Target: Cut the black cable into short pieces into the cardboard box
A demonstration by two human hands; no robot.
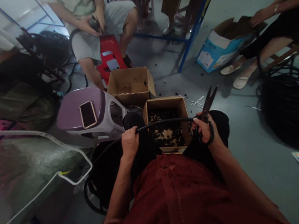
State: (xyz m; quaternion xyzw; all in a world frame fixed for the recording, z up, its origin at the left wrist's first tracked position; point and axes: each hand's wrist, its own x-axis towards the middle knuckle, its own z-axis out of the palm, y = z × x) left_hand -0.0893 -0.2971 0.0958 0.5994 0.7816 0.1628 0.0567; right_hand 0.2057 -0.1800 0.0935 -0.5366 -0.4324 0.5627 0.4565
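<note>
A black rubber tube (163, 122) is stretched between my two hands, above an open cardboard box (165, 101). My left hand (130, 142) is closed around the tube near my left knee. In my right hand (204, 129) is a pair of black-handled scissors (208, 101), blades pointing up and away, partly apart; the same fingers pinch the tube's end. Many small black pieces (163, 124) lie scattered on the bottom of the box. More of the tube appears to run down on my left, where a dark coil lies partly hidden.
A second cardboard box (127, 79) stands just beyond. To the left, a purple stool (78, 104) bears a phone (88, 114). A coil of black tubing (292, 109) lies on the right floor. Other people sit ahead, one by a red stool (111, 54), another by a blue box (216, 51).
</note>
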